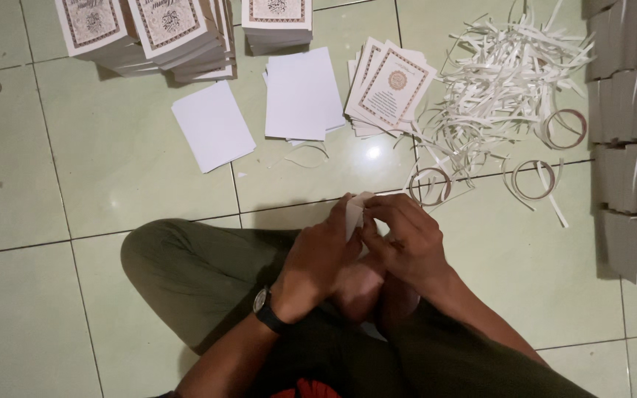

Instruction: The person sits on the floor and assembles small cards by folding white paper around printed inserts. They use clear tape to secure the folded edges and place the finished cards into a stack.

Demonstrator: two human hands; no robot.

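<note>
Head view puts us above our own lap, seated cross-legged on the pale green tiled floor (112,184). Our left hand (318,254) and right hand (407,247) meet over our knees, and both pinch a small white folded paper piece (355,210). The fingers of each hand are curled close around it, thumbs and fingertips pressed on its edges, so only its upper corner shows above them. A dark wristwatch (263,308) sits on our left wrist.

We judge the main risk to be the thin paper tearing or creasing crookedly if our two grips pull against each other. It could also slip out, since so little of it is held.

Just beyond the fingers lies a loose tape ring (430,184), with two more further right, at the edge of a tangled heap of white paper strips (503,81); those strips could snag anything set down there. Further ahead of the fingers rest a loose white sheet (211,125), a small pile of blank sheets (301,92) and a fanned pile of printed cards (391,87). Taller stacks of printed booklets (156,33) stand beyond those, and grey bundled stacks (632,147) line the far right.
</note>
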